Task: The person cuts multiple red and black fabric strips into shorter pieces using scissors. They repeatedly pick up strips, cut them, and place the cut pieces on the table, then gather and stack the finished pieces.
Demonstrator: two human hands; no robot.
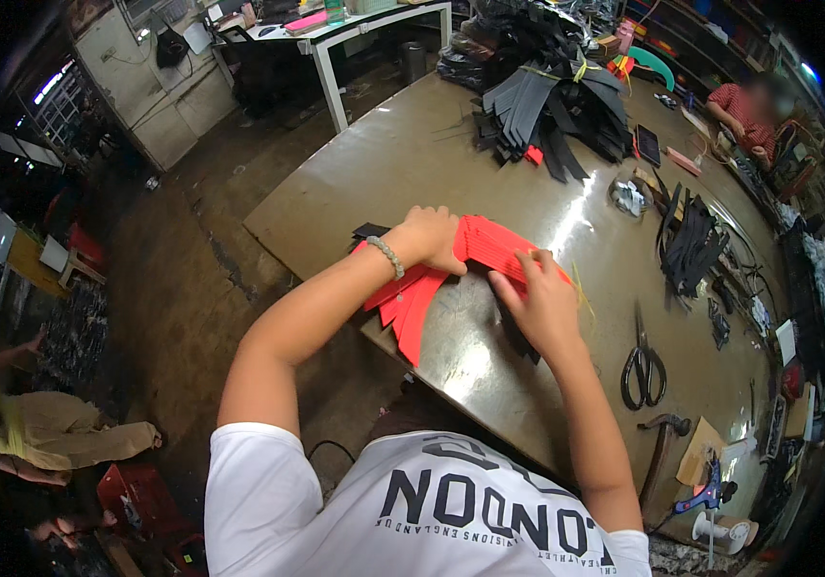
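A bundle of bright red flat strips (495, 244) lies bent over the near part of the table, its loose ends fanning out toward the near edge. My left hand (432, 237) is closed over the bundle's middle, thumb on the near side. At its right end my right hand (544, 300) grips the strips between thumb and fingers. Dark strip ends (370, 231) stick out beside my left wrist, and something dark shows under the red strips near my right hand. Whether these are one bundle I cannot tell.
Black scissors (643, 375) and a hammer (664, 433) lie right of my right forearm. Bundled black strips (557, 111) are heaped at the table's far end, with more black strips (691, 240) at the right. A seated person (749, 120) works at the far right. A glue gun (706, 495) stands lower right.
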